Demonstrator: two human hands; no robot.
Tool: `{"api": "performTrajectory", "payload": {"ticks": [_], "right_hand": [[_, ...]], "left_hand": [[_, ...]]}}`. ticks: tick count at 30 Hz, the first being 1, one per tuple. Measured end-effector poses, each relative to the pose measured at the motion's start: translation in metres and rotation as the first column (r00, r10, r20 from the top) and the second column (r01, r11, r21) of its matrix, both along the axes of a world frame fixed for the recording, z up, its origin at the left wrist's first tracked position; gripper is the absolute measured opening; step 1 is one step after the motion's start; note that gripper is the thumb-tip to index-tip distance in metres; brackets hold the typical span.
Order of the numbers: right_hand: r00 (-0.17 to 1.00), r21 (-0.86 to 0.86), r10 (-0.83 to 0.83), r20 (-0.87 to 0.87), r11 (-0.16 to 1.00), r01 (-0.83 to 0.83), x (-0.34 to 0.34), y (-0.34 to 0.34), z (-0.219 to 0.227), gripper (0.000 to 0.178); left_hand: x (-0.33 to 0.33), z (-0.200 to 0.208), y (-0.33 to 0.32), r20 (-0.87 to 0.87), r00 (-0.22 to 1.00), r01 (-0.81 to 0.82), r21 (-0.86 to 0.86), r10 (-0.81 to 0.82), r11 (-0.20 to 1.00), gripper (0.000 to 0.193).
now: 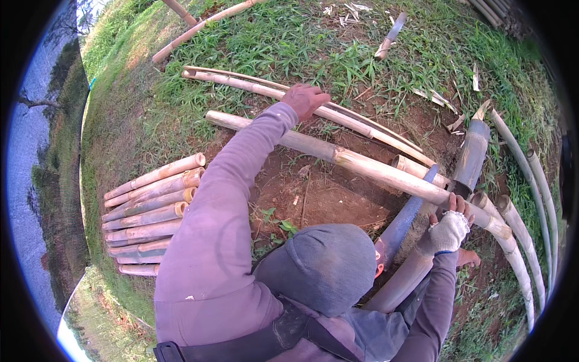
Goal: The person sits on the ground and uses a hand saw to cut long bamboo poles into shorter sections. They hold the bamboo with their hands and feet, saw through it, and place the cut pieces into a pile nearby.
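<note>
My left hand [306, 101] reaches far out, fingers curled over a thin pale bamboo length [241, 85] with a narrow slat along its far side. Nearer to me, a long thick bamboo pole [362, 164] slants from upper left to lower right. My right hand [451, 230], in a white fingerless glove, grips this pole toward its right end. A handsaw [408, 217] with a wide bluish blade and an orange handle lies just left of the right hand; the pole crosses over its blade. Below the glove a thick bamboo piece [403, 279] slants toward my body.
Cut bamboo lengths [148, 232] lie stacked on the left. A thick upright-slanting bamboo stump [471, 154] stands beyond the right hand, with several long poles [520, 226] on the right. Bare soil [325, 199], grass and bamboo splinters [437, 99] surround the work.
</note>
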State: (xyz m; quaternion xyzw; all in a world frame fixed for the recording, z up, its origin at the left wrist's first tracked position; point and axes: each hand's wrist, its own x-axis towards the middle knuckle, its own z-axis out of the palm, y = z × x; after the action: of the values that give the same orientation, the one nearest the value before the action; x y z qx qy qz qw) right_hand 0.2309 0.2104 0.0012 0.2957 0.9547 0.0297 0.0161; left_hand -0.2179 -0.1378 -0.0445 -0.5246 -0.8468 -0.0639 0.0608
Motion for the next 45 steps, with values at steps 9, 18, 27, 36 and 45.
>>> {"api": "performTrajectory", "payload": {"ticks": [9,18,27,36,45], "right_hand": [[1.0,0.033,-0.021,-0.022,0.999,0.022,-0.015,-0.012,-0.004,0.097],[0.996,0.017,-0.084,-0.002,0.996,0.084,-0.009,-0.013,-0.005,0.091],[0.949,0.029,-0.052,-0.311,0.997,0.065,-0.02,-0.01,0.014,0.087],[0.94,0.101,0.298,-0.166,0.954,-0.284,-0.028,0.021,0.088,0.066],[0.926,-0.018,0.355,-0.128,0.933,-0.36,0.036,0.061,0.074,0.064]], "left_hand": [[-0.013,-0.064,0.019,0.493,0.806,-0.008,-0.542,0.326,0.84,0.035],[0.03,-0.061,0.097,0.164,0.946,-0.154,-0.534,0.281,0.831,0.062],[-0.005,-0.014,0.077,-0.125,0.992,0.036,0.131,-0.019,0.991,0.063],[0.147,0.061,0.098,-0.026,0.94,0.342,0.099,-0.341,0.934,0.05],[0.221,0.046,0.123,0.151,0.92,0.346,0.124,-0.363,0.93,0.052]]}}
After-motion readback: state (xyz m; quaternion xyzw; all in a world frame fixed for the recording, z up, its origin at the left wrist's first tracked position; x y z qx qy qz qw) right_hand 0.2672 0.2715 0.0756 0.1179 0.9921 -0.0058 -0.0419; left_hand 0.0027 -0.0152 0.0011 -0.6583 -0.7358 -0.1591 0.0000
